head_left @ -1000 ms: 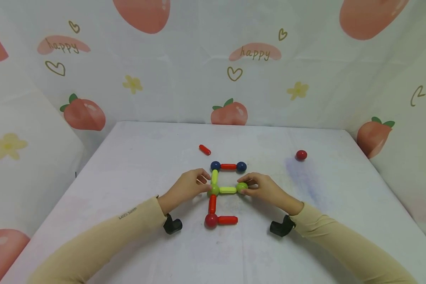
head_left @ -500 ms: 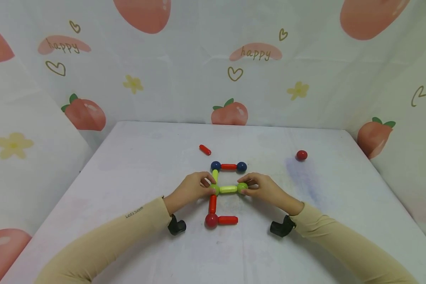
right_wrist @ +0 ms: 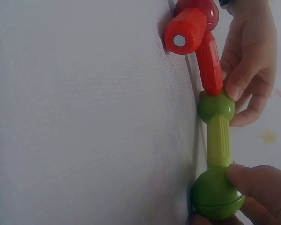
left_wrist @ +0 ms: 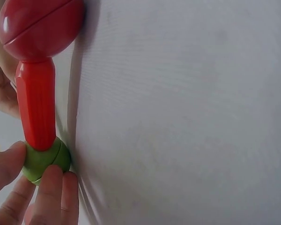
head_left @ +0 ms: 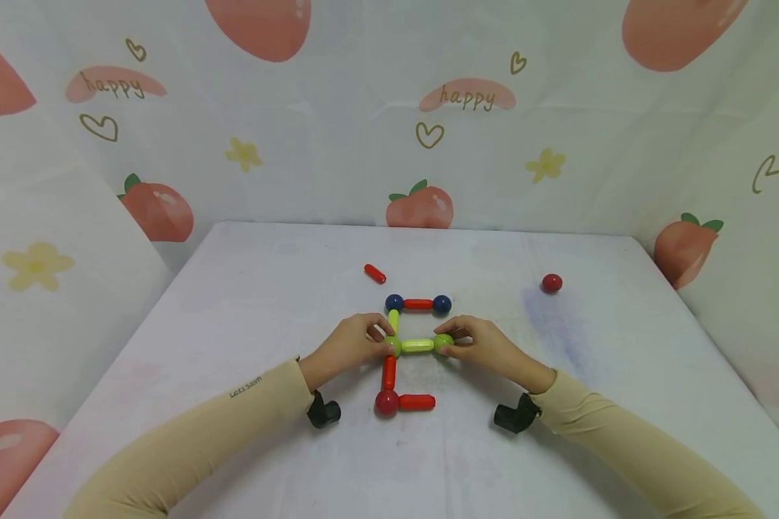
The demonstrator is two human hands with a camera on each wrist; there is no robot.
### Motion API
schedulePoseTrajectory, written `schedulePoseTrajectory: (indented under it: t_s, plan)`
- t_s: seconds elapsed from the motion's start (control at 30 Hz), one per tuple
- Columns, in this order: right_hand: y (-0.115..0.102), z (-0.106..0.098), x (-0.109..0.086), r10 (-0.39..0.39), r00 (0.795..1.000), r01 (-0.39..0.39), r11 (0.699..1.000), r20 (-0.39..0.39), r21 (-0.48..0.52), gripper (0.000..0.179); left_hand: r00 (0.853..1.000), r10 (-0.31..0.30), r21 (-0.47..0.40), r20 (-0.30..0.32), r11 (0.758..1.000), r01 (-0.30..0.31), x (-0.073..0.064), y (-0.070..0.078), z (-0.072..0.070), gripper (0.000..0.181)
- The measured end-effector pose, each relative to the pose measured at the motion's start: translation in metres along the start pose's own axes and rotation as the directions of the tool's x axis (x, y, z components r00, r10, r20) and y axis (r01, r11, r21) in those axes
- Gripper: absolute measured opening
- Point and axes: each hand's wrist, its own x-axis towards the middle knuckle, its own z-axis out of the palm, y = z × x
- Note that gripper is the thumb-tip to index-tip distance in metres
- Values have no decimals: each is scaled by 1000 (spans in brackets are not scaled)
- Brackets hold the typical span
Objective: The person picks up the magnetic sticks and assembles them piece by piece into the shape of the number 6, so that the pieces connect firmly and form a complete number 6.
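Note:
My left hand (head_left: 350, 344) pinches the green ball (left_wrist: 40, 164) at the middle joint of a figure of balls and rods. The green ball at the right end (head_left: 443, 344) is between the thumb and fingers of my right hand (head_left: 483, 346). A yellow-green rod (head_left: 417, 346) joins these two balls. Another yellow-green rod (head_left: 394, 319) runs up to a blue ball (head_left: 394, 303), from which a red rod (head_left: 418, 304) leads to a second blue ball (head_left: 441, 305). Below, a red rod (head_left: 389, 373) reaches a red ball (head_left: 386, 403) bearing a sideways red rod (head_left: 417, 402), whose free end shows a silver disc.
A loose red rod (head_left: 374, 274) lies behind the figure. Toward the back right sits a lone red ball (head_left: 552, 283). The white table (head_left: 266, 259) meets a fruit-printed cloth (head_left: 337, 144) at its back. Black wrist cameras hang under both sleeves.
My left hand has moved slightly right, from the left side of the middle green ball to a grip over it. The right hand stays where it was on the end ball.

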Motion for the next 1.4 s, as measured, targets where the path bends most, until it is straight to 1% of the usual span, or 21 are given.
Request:
schedulePoseTrajectory:
  t_s: [0.47, 0.87, 1.1, 1.4]
  plan:
    - [0, -2, -2, 3, 1000, -3, 1000, 29, 1, 30, 1000, 11, -12, 3, 1000, -11, 0, -1, 0, 21]
    - [-2, -3, -3, 28, 999, -28, 1000, 35, -12, 30, 1000, 10, -10, 5, 1000, -10, 0, 1, 0, 21]
    - [-3, -3, -2, 33, 998, -33, 999, 48, 16, 30, 1000, 8, -5, 6, 1000, -8, 0, 0, 0, 21]
    - [-4, -4, -2, 36, 998, -36, 999, 52, 13, 30, 1000, 9, -12, 5, 1000, -9, 0, 1, 0, 22]
